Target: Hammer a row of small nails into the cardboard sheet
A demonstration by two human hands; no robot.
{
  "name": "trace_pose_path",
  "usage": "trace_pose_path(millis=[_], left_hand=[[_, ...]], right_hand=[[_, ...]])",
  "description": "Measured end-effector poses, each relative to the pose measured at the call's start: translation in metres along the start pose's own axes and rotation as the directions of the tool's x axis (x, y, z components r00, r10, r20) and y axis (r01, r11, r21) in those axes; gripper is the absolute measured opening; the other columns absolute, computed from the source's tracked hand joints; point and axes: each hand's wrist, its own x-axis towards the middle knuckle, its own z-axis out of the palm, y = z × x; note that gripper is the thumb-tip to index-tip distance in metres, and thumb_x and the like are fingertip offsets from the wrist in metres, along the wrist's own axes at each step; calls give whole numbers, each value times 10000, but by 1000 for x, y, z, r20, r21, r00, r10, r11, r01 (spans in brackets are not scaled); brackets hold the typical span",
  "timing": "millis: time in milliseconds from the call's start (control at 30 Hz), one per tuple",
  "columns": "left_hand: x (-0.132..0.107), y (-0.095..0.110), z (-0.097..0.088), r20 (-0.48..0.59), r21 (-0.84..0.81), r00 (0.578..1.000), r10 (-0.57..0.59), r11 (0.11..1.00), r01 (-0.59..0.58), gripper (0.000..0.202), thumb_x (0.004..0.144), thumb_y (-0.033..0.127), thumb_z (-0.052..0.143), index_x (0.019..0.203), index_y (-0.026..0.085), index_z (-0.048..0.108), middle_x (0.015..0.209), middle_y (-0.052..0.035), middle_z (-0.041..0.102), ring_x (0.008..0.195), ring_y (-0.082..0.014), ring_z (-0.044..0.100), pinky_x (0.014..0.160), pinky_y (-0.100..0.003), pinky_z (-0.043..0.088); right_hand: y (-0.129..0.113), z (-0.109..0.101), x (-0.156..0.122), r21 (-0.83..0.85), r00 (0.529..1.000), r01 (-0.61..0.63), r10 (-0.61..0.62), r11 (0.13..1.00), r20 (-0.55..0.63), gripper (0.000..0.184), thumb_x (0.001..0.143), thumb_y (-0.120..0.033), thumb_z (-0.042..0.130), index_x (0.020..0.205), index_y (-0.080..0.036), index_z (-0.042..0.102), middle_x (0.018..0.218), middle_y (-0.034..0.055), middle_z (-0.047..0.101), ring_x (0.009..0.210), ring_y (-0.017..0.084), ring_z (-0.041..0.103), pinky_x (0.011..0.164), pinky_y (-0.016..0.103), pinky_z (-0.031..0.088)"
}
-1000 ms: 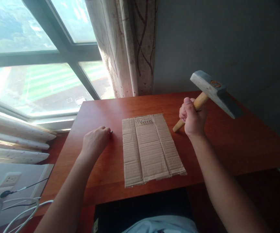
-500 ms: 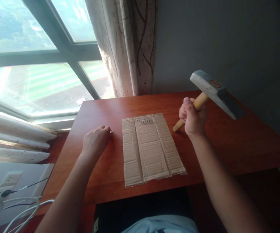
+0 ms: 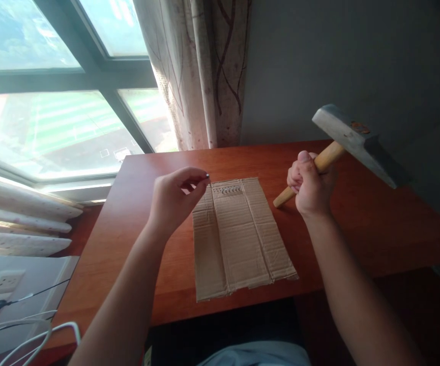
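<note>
A flat sheet of corrugated cardboard [image 3: 238,234] lies on the red-brown wooden desk [image 3: 376,223], with a short row of small nails [image 3: 231,191] near its far edge. My left hand [image 3: 176,198] is raised just left of that far edge, thumb and forefinger pinched on a small nail [image 3: 206,175]. My right hand [image 3: 309,185] is closed round the wooden handle of a hammer [image 3: 351,142], its steel head held up above the desk to the right of the cardboard.
A patterned curtain [image 3: 204,71] hangs behind the desk beside a large window [image 3: 52,96]. At lower left are a wall socket [image 3: 4,279] and white cables [image 3: 32,335]. A grey wall stands behind and to the right.
My left hand lifted off the desk and moved right toward the cardboard's far edge, carrying a small nail. The hammer shifted slightly right and up.
</note>
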Motion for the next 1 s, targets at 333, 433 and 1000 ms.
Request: trace_pose_path(millis=[333,433,1000], left_hand=[[-4,-8,19,21,23,999,27,999,-28,97,808,254,695,820,168,735,675,11,683,512,-56,470,524,-182,432],[-6,-8,20,39,34,999,26,999,-27,98,811,258,688,818,173,737,676,14,684,513,-58,461,530,-183,434],[-7,-10,22,55,56,998,29,998,-32,106,815,264,687,809,173,741,603,21,635,508,-68,474,522,-187,411]], right_hand=[[-3,-3,2,39,1000,5,-4,999,-26,573,855,-500,685,556,-230,277,445,-94,240,338,51,232,332,240,150],[-4,-4,3,48,1000,0,2,999,-22,581,855,-485,691,552,-225,269,437,-93,237,333,49,219,336,242,136],[-6,-3,4,64,999,19,-18,998,-27,570,837,-479,707,544,-231,285,420,-95,241,319,51,211,325,246,119]])
